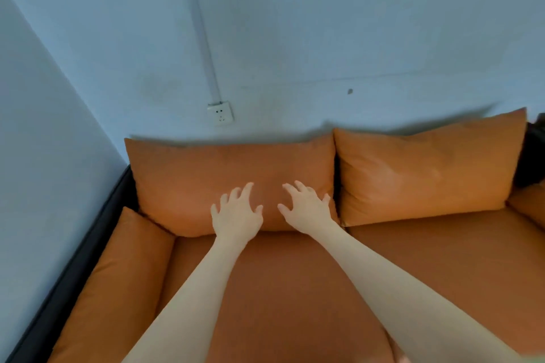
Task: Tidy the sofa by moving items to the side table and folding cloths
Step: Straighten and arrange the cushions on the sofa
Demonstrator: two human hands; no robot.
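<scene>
An orange sofa [280, 280] fills the lower part of the head view. Two orange back cushions lean against the wall: the left back cushion [182, 177] and the right back cushion [427, 174]. My left hand [237, 212] and my right hand [306, 205] reach out side by side, fingers spread, over the lower front of the left back cushion. Whether the fingertips touch it or hover just off it is unclear. Neither hand holds anything. No cloths, loose items or side table are in view.
An orange armrest cushion [118, 280] runs along the sofa's left side inside a black frame edge [73, 268]. A white wall socket [220, 113] sits above the cushions. Something dark [532, 153] lies at the far right behind the right cushion.
</scene>
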